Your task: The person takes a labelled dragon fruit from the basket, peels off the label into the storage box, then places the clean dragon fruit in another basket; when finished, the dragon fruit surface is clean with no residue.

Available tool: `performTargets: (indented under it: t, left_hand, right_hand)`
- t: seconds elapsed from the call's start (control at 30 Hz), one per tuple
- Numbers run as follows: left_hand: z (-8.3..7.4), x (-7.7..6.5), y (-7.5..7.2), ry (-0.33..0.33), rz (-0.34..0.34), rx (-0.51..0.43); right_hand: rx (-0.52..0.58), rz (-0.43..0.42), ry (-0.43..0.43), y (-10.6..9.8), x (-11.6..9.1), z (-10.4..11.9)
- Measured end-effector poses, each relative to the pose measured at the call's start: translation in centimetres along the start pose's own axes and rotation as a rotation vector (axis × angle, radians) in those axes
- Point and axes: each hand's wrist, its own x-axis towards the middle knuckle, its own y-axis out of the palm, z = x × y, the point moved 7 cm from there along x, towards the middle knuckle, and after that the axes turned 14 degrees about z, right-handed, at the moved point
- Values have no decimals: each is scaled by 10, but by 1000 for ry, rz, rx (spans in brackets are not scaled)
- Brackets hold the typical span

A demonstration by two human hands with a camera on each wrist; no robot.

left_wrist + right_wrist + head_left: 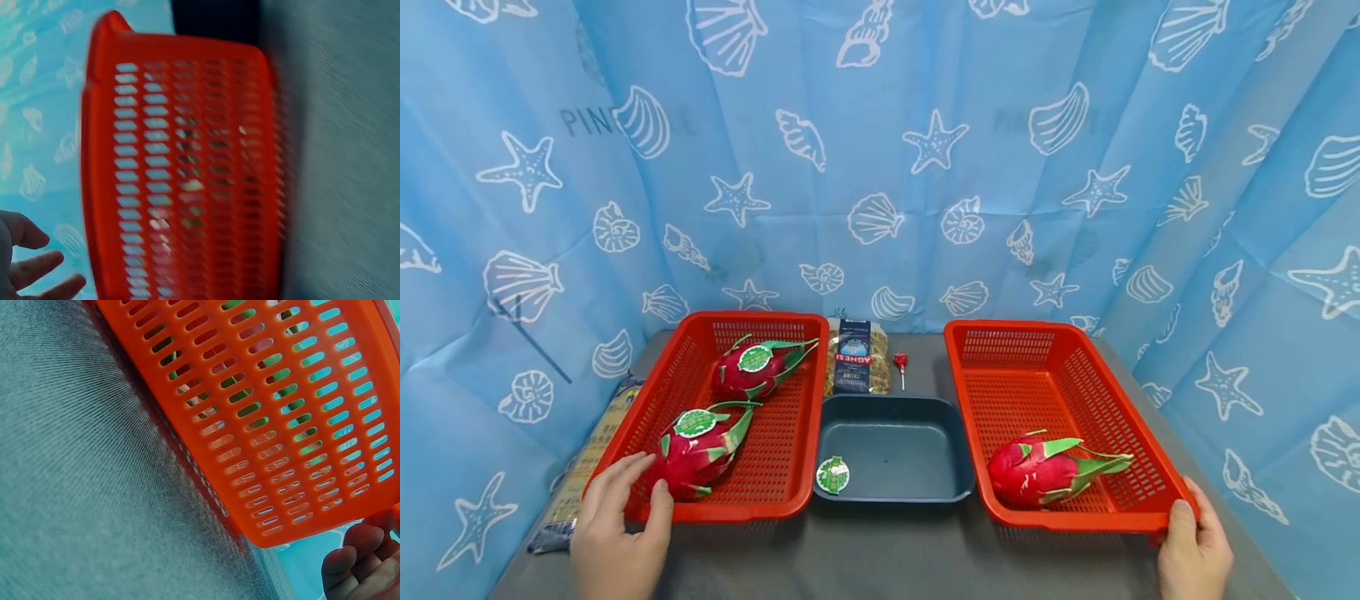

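Observation:
Two dragon fruits, a nearer one (694, 454) and a farther one (752, 372), lie in the left red basket (778, 504). My left hand (619, 525) is over that basket's front left corner, close to the nearer fruit. In the left wrist view its fingers (37, 269) are spread and hold nothing; whether they touch the basket cannot be told. My right hand (1193, 546) grips the front right corner of the right red basket (1075, 522), fingers (362, 540) curled at the rim. One dragon fruit (1037, 473) lies in its front part.
Between the baskets sits a dark rectangular tray (887, 454) with a green-and-white sticker (832, 475) at its front left. Behind it are a pasta bag (853, 358) and a red lollipop (900, 360). Another bag (587, 467) lies left of the left basket. A blue curtain (880, 167) surrounds the table.

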Motion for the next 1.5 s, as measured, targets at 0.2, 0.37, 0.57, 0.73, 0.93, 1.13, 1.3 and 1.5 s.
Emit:
performTargets:
  t: [0.2,0.37,0.57,0.73,0.93,1.13,1.3,1.5]
  left_hand:
    - [34,2,-1,-115,-25,-6]
    - [63,5,2,-220,-23,-33]
    - [72,7,7,-216,-29,-55]
    - [70,9,7,-197,-45,-57]
    - [75,5,6,-236,-49,-70]
    - [77,1,5,-243,-75,-78]
    - [80,0,5,-254,-72,-90]
    - [81,3,8,-248,-59,-93]
  right_hand:
    - [-13,-5,7,2,3,2]
    - [-1,7,-2,4,4,2]
    - [-263,-55,14,-4,0,14]
    - [-664,-131,28,-2,-7,39]
    - [-727,-103,66,16,-21,62]
    - [-693,-55,-260,61,-41,115]
    - [-647,102,-532,112,-65,149]
    - [-590,359,-728,178,-92,171]
